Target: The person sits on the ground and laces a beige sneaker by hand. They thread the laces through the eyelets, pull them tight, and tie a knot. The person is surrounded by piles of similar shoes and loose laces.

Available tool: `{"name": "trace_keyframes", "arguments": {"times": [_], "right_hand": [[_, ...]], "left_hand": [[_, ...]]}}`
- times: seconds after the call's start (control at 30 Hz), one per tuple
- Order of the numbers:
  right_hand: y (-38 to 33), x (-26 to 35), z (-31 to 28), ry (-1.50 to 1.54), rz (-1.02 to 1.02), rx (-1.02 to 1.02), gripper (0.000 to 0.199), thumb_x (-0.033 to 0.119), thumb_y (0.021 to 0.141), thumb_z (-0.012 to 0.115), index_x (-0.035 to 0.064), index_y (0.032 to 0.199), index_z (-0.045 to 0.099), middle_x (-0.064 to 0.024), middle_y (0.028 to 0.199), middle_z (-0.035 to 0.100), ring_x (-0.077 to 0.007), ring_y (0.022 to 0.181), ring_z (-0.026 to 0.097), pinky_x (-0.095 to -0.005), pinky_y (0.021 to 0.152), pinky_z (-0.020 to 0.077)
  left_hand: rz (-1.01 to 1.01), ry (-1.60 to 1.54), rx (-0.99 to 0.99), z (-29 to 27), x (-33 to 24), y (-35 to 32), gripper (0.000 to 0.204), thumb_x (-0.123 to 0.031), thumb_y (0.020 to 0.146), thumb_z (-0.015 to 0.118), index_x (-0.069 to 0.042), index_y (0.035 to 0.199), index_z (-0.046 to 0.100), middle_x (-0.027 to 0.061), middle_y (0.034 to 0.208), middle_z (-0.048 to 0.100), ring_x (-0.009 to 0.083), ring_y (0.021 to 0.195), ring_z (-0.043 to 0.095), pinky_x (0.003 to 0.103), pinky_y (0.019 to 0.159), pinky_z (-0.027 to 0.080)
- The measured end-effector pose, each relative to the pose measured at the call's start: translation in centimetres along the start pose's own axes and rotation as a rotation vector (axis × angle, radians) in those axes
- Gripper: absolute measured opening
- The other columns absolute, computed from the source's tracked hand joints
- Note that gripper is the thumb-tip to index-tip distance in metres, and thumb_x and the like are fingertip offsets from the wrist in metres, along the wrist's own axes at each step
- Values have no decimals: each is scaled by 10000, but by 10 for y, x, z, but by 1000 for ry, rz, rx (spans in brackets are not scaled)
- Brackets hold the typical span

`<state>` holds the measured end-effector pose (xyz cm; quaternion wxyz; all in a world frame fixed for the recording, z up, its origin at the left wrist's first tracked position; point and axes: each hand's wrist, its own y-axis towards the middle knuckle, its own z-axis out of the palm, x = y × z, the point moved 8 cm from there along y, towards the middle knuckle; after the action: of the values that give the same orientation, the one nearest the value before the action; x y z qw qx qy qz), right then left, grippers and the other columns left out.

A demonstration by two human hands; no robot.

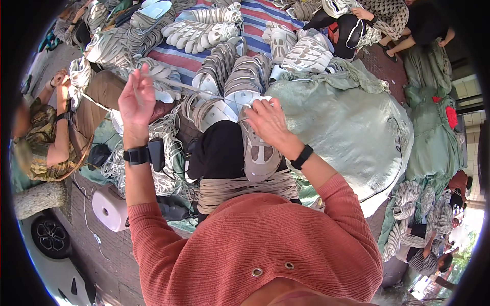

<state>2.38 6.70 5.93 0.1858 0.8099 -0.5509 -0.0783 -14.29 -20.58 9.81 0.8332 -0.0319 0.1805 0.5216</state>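
Observation:
A beige and grey sneaker upper [259, 162] lies across my lap, its toe toward me. My right hand [269, 121] is closed on its far end, around the opening, where the fingers hide part of it. Up to the left, my left hand [138, 99] is raised with its fingers bent around a light shoelace [186, 86]. That lace stretches taut from the left hand to the upper near my right fingers. A bundle of beige laces [245, 193] lies across my lap, behind the toe.
Nested stacks of similar uppers [247, 76] stand ahead on a striped sheet [171, 58]. Tangled white laces [166, 153] lie at my left. A large pale green sack [347, 132] bulges at my right. A person in camouflage [51, 132] sits close on the left, handling laces.

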Motion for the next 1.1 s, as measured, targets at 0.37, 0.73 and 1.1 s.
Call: {"name": "trace_keyframes", "arguments": {"times": [0.37, 0.73, 1.1], "right_hand": [[-19, -24, 22, 374, 134, 96, 148, 164, 808, 673, 22, 822, 634, -118, 1137, 523, -286, 1069, 489, -440, 975, 278], [-50, -60, -104, 1769, 449, -72, 99, 167, 871, 654, 83, 821, 668, -109, 1387, 461, -215, 1237, 438, -405, 1009, 366], [-319, -231, -27, 1972, 1423, -964, 179, 259, 951, 595, 156, 1097, 599, -49, 1068, 535, -164, 959, 516, -363, 863, 465]], "left_hand": [[104, 310, -289, -69, -39, -69, 529, -270, 975, 442, 5, 1423, 382, 98, 1415, 489, 208, 1078, 579, 325, 954, 440], [390, -163, -991, -280, -96, -157, 249, -31, 987, 427, 49, 1176, 568, 134, 1071, 654, 222, 973, 631, 363, 867, 539], [193, 1086, -657, -114, 78, -85, 159, -193, 951, 576, -65, 1030, 624, 39, 881, 677, 105, 704, 602, 209, 613, 457]]}}
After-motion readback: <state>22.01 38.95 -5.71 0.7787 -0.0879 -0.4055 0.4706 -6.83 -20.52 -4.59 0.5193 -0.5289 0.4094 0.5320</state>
